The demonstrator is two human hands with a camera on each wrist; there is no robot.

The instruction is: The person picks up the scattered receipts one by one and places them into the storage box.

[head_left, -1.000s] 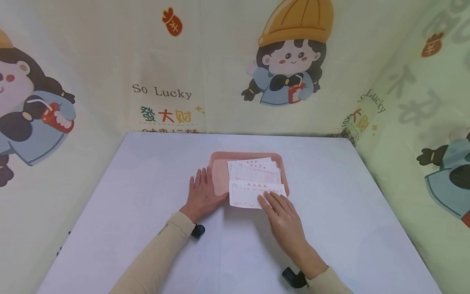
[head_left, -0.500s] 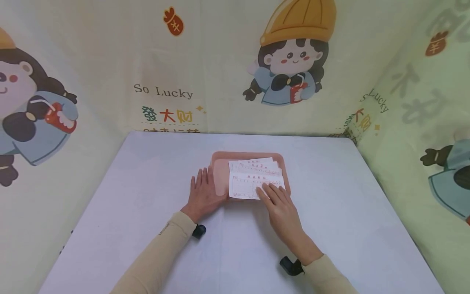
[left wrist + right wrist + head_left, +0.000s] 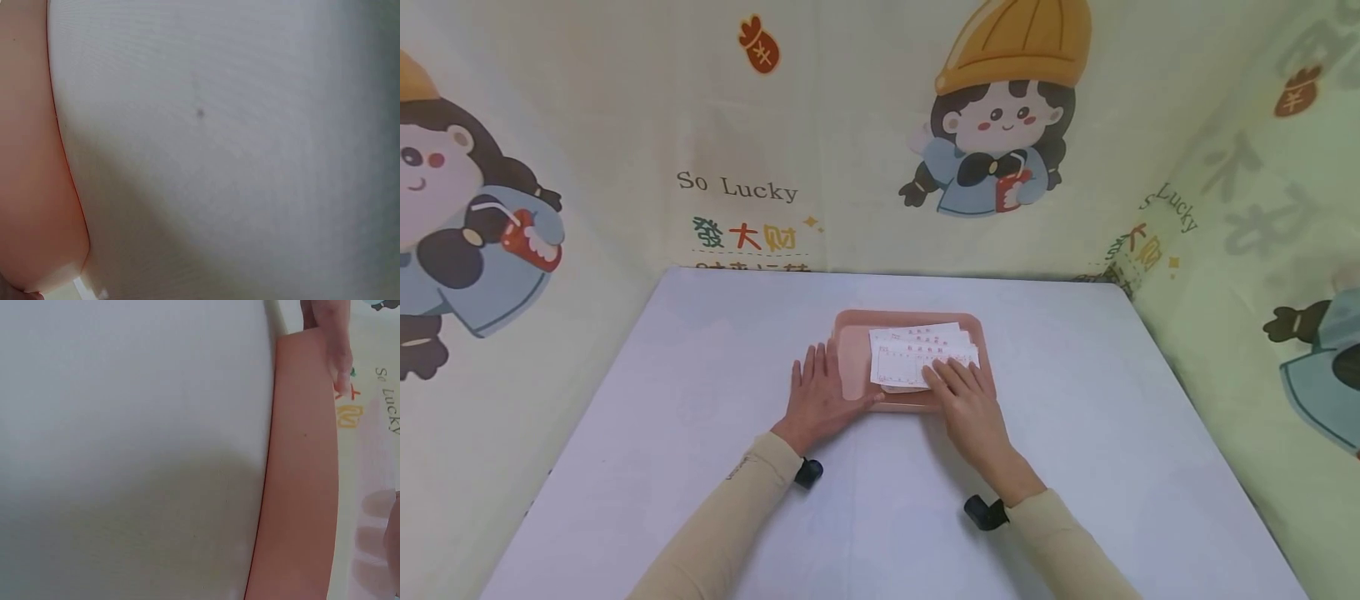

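In the head view a shallow pink tray [image 3: 855, 358] lies on the table with several white receipt slips [image 3: 897, 367] printed in red, fanned one over another. My left hand [image 3: 822, 396] lies along the tray's left front corner, fingers straight, its thumb over the front rim. On the uppermost slip rest the fingertips of my right hand [image 3: 972, 417], covering its right part; the palm is over the tray's front right side. The right wrist view shows the tray's outer wall [image 3: 300, 469] and the left thumb [image 3: 340, 362] at its far corner. The left wrist view has the tray wall [image 3: 37, 169] at its left edge.
The tray sits on a white-covered table [image 3: 722, 333]. Behind and beside it hang cream curtains [image 3: 850, 125] printed with cartoon figures and lettering. Black wrist cameras [image 3: 808, 473] hang under both wrists, low over the table.
My right hand has moved forward, sliding the top slip from over the tray's front edge back onto the others. The front rim now shows. My left hand has stayed at the tray's corner.
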